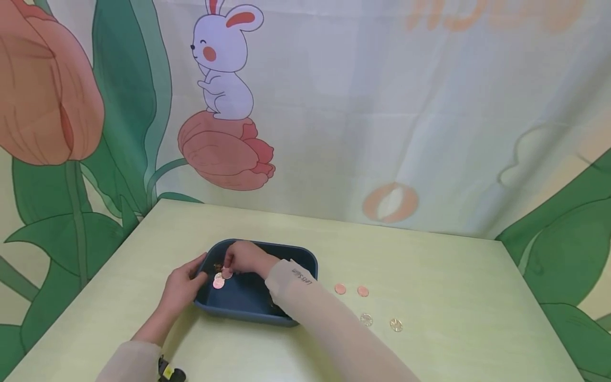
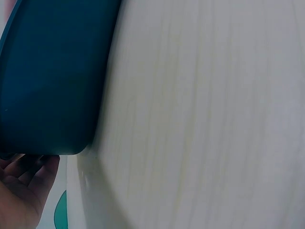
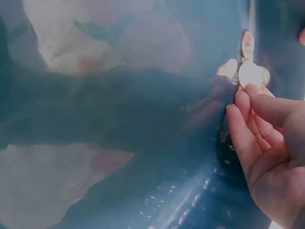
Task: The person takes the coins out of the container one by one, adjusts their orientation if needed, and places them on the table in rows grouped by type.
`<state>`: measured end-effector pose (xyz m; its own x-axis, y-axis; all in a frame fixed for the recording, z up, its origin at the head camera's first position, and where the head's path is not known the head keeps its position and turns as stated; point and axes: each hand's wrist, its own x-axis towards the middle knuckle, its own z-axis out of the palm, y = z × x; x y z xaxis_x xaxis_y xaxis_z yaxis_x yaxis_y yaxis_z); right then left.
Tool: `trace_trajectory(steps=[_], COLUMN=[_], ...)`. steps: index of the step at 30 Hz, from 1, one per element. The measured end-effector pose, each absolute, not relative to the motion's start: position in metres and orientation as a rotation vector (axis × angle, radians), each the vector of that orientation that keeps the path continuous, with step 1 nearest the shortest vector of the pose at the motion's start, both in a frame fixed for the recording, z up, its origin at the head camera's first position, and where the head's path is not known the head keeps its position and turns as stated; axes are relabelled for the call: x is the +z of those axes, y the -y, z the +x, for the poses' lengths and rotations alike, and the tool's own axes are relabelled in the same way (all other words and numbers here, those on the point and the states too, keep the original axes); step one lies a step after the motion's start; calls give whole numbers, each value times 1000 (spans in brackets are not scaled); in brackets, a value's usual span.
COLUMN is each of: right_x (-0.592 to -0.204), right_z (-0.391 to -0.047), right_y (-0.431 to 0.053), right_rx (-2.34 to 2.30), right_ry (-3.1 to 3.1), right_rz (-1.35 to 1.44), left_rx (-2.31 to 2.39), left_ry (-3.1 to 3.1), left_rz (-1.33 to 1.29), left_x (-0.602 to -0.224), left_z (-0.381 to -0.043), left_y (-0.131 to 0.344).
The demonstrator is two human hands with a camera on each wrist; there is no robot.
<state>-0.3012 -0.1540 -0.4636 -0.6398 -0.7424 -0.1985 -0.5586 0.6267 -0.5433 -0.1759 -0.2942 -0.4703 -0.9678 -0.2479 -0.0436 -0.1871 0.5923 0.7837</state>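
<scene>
A dark blue plastic bin (image 1: 238,317) stands on the table, with a few coins (image 1: 218,281) at its left end. My left hand (image 1: 182,285) holds the bin's left end, thumb over the rim and fingers along the outside; the left wrist view shows these fingers (image 2: 45,176) against the end wall. Inside the bin, my right hand (image 1: 248,258) pinches a coin (image 1: 226,272) between thumb and fingertips. In the right wrist view this round coin (image 3: 250,75) shines brightly, overlapping other coins near the bin wall. The right forearm hides part of the bin's right side.
Right of the bin lie two reddish coins (image 1: 340,289) and, nearer me, two pale gold coins (image 1: 396,324) on the light table (image 1: 453,297). A black object with a yellow patch (image 1: 171,371) shows by the left sleeve. A printed curtain (image 1: 324,106) hangs behind the table.
</scene>
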Motion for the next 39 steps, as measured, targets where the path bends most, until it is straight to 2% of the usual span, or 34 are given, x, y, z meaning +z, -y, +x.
trace_trajectory(steps=[16,21,28,39], right_x=[-405,-392,-387,-396], right_z=[-298,-302,-297,-281], right_y=[121,87,27,-60], right_rx=[-766,-889,-1147,-1292], right_ry=[-2335,-2296,-2227,-2228], right_rz=[-994,-976,-740,-607], left_rx=[-1326,-1333,-1348,-1353], left_ry=[2755,2756,2764,2767], left_rz=[383,366,385,391], left_x=[-468,-468,-466,-468], left_z=[-172,-173,-172,-175], left_y=[293,292,291,291])
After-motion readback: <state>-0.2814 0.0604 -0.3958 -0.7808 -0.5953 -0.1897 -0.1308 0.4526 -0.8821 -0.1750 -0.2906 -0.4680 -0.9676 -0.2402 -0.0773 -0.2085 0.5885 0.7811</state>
